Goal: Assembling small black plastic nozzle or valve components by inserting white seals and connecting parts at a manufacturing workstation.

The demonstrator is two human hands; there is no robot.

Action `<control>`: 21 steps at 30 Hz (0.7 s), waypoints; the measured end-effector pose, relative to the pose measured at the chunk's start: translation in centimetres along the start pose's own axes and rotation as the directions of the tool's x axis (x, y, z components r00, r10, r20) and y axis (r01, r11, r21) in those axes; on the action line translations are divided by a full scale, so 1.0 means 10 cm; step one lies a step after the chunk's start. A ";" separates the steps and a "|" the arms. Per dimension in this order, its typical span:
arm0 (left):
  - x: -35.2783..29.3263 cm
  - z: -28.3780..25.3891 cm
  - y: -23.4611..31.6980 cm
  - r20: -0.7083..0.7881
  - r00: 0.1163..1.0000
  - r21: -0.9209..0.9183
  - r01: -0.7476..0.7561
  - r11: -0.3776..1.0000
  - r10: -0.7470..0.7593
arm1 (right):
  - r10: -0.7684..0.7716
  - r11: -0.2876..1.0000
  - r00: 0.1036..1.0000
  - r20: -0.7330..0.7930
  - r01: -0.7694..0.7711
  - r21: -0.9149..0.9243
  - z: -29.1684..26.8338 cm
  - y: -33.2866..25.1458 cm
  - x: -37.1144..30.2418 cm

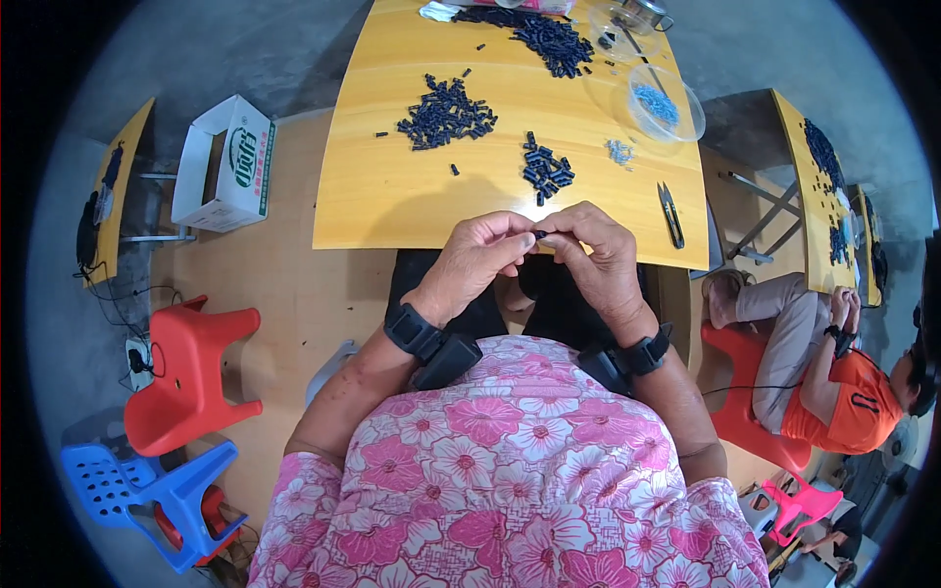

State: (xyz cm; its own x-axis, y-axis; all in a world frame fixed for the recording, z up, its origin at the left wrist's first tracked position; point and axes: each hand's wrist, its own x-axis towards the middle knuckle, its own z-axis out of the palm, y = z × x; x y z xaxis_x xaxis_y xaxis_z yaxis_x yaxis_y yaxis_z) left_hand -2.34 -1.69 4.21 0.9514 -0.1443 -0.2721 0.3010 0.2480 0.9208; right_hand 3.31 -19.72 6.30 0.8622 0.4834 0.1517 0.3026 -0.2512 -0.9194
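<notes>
My left hand (475, 260) and my right hand (603, 257) meet at the near edge of the yellow table. Their fingertips are pinched together on a small black piece (539, 234), mostly covered by the fingers. Just beyond my hands lies a small heap of black tubular pieces (545, 171). Farther back sit a larger heap of such pieces (446, 116) and another dark heap (554, 44). To the right, a few tiny pale pieces (619, 152) lie near a clear plastic tub (694, 118) holding small blue pieces (655, 104). Black thread snips (670, 216) rest at the table's right side.
Another clear container (613, 39) and a metal mug (647, 14) stand at the back right. Left are a white carton (225, 162), a red stool (186, 377) and a blue chair (152, 495). A person in orange (848, 402) sits right, beside another table (809, 186).
</notes>
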 end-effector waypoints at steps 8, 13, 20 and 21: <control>0.16 -0.06 -0.01 0.065 0.997 0.158 -0.050 0.986 0.040 | -0.194 0.967 0.981 0.001 0.191 -0.172 -0.05 0.03 0.03; 0.20 -0.06 -0.02 0.058 0.996 0.149 -0.082 0.985 0.074 | -0.127 0.973 0.992 0.020 0.129 -0.193 -0.15 0.10 0.05; 0.25 -0.27 -0.14 -0.118 0.932 0.464 -0.254 0.849 0.344 | -0.073 0.845 0.921 -0.382 -0.146 -0.515 -0.63 0.65 0.21; 0.28 -0.25 -0.16 -0.167 0.904 0.388 -0.307 0.869 0.394 | -0.074 0.842 0.921 -0.383 -0.149 -0.519 -0.69 0.71 0.23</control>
State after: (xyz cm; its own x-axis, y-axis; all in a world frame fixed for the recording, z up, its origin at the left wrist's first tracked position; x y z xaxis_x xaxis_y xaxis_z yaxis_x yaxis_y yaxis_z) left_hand 0.01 -0.11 1.26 0.9893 0.1276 0.0701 -0.0558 -0.1123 0.9921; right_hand 10.30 -26.18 2.61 0.9272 0.1421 0.3466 0.3374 -0.7184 -0.6083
